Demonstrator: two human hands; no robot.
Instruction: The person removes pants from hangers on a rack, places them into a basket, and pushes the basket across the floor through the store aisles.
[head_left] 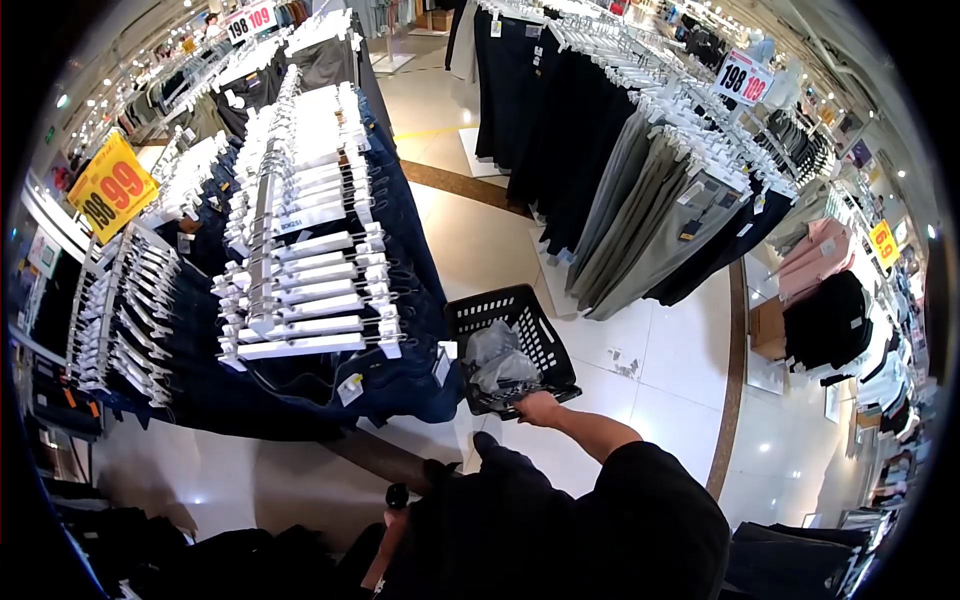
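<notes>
My right hand (538, 408) is closed on the near rim of a black shopping basket (543, 345), which hangs in front of my legs. Inside the basket lies a crumpled, translucent plastic bag (497, 352). Lower down, my left hand (396, 518) is near my body, closed round a small black object (397, 495) whose top end sticks up; what it is I cannot make out. To the left of the basket, dark jeans (415, 385) hang from white hangers (300, 345) on a rack.
Grey and dark trousers (640, 215) hang on a rack ahead to the right. A yellow price sign (114, 186) stands at the left. Pink garments (815, 258) and a cardboard box (768, 328) are farther right. A tiled aisle (680, 350) runs between the racks.
</notes>
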